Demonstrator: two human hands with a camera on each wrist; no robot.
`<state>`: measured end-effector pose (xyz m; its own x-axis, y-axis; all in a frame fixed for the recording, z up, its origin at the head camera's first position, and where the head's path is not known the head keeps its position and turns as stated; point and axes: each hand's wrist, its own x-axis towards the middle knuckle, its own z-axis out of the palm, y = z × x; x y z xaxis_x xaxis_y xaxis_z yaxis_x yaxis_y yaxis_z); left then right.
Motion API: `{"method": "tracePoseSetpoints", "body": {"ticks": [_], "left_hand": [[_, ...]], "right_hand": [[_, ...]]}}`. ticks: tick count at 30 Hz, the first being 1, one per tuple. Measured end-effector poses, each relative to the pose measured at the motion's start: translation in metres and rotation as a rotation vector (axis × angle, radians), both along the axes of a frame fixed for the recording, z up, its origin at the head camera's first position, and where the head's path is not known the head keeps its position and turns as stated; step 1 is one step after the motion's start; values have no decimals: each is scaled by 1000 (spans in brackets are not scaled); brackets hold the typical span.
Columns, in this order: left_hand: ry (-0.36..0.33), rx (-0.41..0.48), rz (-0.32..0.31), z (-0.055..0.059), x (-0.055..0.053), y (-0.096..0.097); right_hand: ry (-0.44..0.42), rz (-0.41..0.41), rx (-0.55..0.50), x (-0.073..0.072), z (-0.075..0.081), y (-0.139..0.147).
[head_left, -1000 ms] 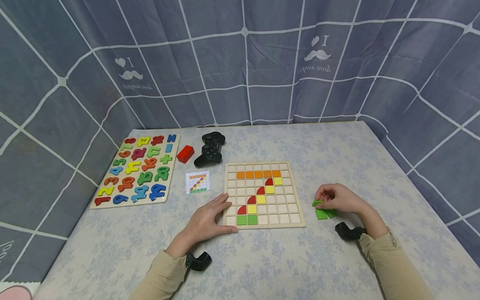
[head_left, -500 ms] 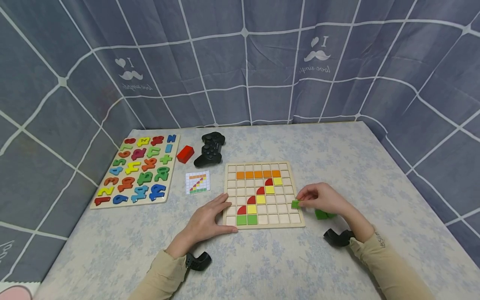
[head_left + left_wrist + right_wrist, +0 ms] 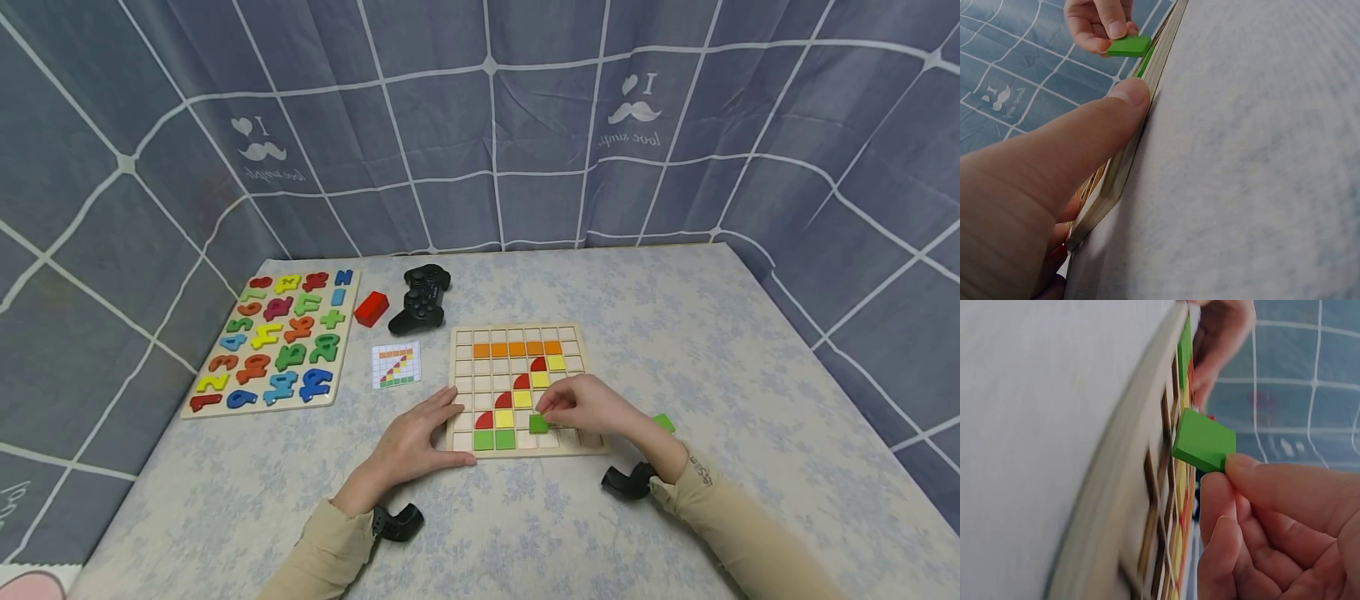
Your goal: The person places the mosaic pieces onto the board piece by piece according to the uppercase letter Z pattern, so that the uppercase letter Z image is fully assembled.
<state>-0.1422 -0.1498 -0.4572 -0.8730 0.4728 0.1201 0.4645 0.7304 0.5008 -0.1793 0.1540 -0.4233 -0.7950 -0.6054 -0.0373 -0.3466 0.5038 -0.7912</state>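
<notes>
My right hand (image 3: 588, 404) pinches a square green tile (image 3: 538, 424) between thumb and fingers, above the lower rows of a wooden grid board (image 3: 463, 382). In the right wrist view the held green tile (image 3: 1205, 440) is tilted, its near edge just over the grid. My left hand (image 3: 416, 437) rests at the board's lower left corner, thumb along the front edge and straight fingers on the left side. On the board are an orange row, a diagonal of red quarter-circles and yellow squares, and two green squares (image 3: 494, 439) at the bottom.
More green tile (image 3: 663, 422) lies right of the board, partly hidden by the right forearm. A pattern card (image 3: 396, 365), a red block (image 3: 371, 308), a black game controller (image 3: 420, 298) and a number puzzle board (image 3: 281, 342) stand to the left.
My right hand has lifted a green tile from the small pile at the right and carried it left over the board. The left hand has stayed in place.
</notes>
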Motion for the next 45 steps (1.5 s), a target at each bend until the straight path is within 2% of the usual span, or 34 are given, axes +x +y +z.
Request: {"method": "tracePoseSetpoints", "body": {"ticks": [6,10,14,20,27,34,40,45], "left_hand": [[1,4,-2,0,0,1],[-2,0,-2,1,0,1],[-2,-6,-1,1,0,1],[0,-12,-1,1,0,1],[1,-12,-1,2,0,1],[7,-9,-5,1,0,-1],[7,-4,-11,1,0,-1],[1,-13,-8,2,0,0]], "right_hand": [[-4,25,54,4,-2,-19],[-8,7,92,7,-4,-25],[16,-11,82,9,-3,-24],[62,-18,11,7,8,2],[29,-51,-19,5,15,43],[55,-122,-25,7,15,75],[14,-178,-50,10,12,93],[-23,-143,-72,12,8,106]]}}
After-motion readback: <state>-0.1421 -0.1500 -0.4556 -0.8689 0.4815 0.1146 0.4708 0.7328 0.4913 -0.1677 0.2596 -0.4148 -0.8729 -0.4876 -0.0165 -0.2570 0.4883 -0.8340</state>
